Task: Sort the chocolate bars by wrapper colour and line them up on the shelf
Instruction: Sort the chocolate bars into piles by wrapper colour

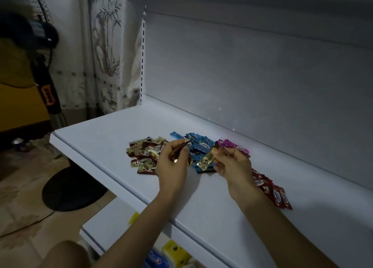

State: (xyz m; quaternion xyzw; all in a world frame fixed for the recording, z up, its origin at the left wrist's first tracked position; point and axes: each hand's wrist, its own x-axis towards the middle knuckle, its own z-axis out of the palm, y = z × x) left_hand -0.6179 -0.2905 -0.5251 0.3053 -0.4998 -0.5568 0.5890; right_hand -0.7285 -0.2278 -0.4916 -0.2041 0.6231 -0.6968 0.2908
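- Red bars (pixel 277 194) lie overlapping on the white shelf (pixel 105 138), just right of the right wrist
- Left hand (pixel 173 164) grips a few gold bars (pixel 180 149); right hand (pixel 232 163) pinches one gold bar (pixel 206 161)
- Beyond the hands: gold pile (pixel 141 156) left, blue pile (pixel 201 144) middle, purple pile (pixel 235 146) right

My left hand (pixel 171 162) pinching a gold bar (pixel 180 148), my right hand (pixel 232 162) holding another gold bar (pixel 206 160), gold pile (pixel 144 153), blue pile (pixel 199 144), pink pile (pixel 235 145), red pile (pixel 272 189) on the white shelf (pixel 113 138)
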